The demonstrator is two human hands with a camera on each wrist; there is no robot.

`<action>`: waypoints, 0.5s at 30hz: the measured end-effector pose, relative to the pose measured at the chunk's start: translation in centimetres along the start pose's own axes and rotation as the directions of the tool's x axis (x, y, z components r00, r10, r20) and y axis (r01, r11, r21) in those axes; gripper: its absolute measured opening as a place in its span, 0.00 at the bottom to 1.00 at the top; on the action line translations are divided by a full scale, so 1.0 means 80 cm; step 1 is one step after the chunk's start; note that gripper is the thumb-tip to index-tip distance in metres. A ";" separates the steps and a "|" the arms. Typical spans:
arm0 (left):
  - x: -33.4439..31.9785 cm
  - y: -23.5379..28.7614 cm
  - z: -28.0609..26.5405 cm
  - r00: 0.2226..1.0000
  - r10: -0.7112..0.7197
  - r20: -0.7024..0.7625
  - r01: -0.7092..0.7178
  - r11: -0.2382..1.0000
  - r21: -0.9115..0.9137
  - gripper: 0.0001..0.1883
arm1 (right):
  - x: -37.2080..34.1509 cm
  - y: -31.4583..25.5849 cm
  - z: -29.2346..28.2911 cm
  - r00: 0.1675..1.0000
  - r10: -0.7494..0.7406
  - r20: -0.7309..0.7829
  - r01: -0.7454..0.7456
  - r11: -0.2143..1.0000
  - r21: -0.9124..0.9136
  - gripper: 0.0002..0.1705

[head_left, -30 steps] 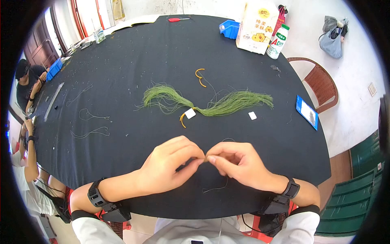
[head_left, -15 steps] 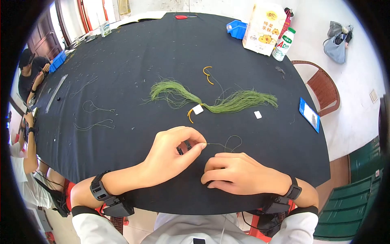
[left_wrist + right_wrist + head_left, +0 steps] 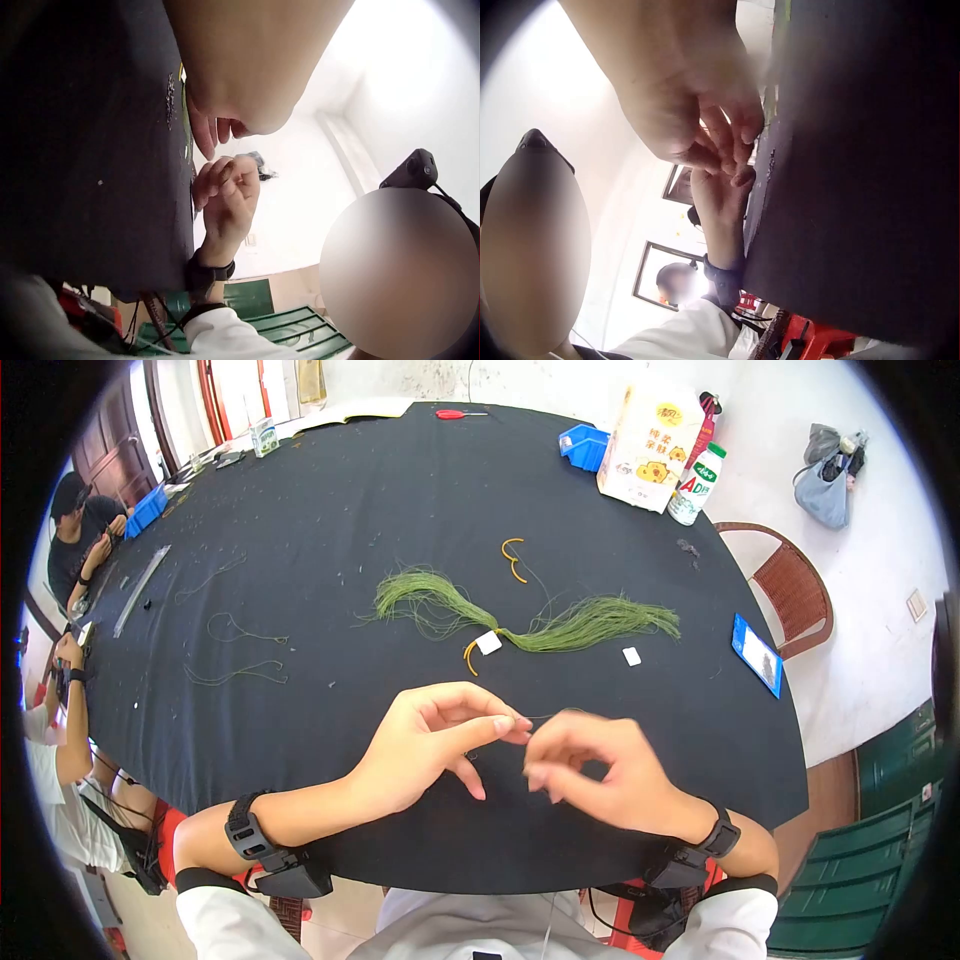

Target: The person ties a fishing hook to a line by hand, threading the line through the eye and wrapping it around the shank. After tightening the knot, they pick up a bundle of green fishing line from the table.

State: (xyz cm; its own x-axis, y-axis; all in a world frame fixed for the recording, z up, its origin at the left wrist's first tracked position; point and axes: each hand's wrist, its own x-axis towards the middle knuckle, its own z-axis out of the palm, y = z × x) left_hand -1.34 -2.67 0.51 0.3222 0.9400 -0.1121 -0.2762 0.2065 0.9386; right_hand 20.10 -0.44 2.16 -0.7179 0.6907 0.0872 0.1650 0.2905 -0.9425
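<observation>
In the head view the left hand (image 3: 425, 745) pinches a fine thread (image 3: 550, 715) between thumb and index finger, its lower fingers spread. Close on its right, the right hand (image 3: 610, 770) has its thumb and fingers bent toward each other; whether thread lies between them is not clear. Thin thread shows just behind the fingertips. Beyond the hands lies a green strand bundle (image 3: 590, 625), tied at its middle beside a white tag (image 3: 488, 642). In the right wrist view, the right hand (image 3: 682, 105) nearly meets the left hand (image 3: 720, 202).
Looped threads (image 3: 235, 672) lie at left. Yellow curved pieces (image 3: 514, 560), a white square (image 3: 631, 656) and a blue packet (image 3: 757, 655) are on the black table (image 3: 330, 760). At the back stand a blue bin (image 3: 584, 448), a carton (image 3: 650, 450) and a bottle (image 3: 697, 485). People sit at left.
The hands met at their fingertips, parted, and are now close together again. The right hand has lifted its fingers toward the left one, and the left hand's lower fingers have spread.
</observation>
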 end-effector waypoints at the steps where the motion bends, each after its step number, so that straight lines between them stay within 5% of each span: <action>1: -0.001 0.001 0.002 1.000 -0.026 0.010 0.026 0.999 -0.047 0.06 | 0.000 -0.002 0.001 0.994 0.067 -0.083 -0.060 0.994 0.091 0.05; 6: -0.005 -0.005 0.007 0.988 -0.110 0.110 0.133 0.965 -0.225 0.06 | 0.003 -0.007 0.001 0.980 0.092 -0.176 -0.034 0.950 0.309 0.05; 15: -0.010 -0.008 0.012 0.965 -0.191 0.177 0.238 0.923 -0.303 0.09 | 0.002 0.003 0.011 0.971 0.009 -0.238 0.078 0.933 0.352 0.05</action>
State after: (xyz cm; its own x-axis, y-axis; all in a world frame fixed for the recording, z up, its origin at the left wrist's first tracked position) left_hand -0.52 -3.79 0.33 0.5245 0.8198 -0.2298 -0.4522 0.4969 0.7407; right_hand 19.41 -0.82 1.70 -0.5345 0.8311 0.1535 -0.1400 0.0920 -0.9859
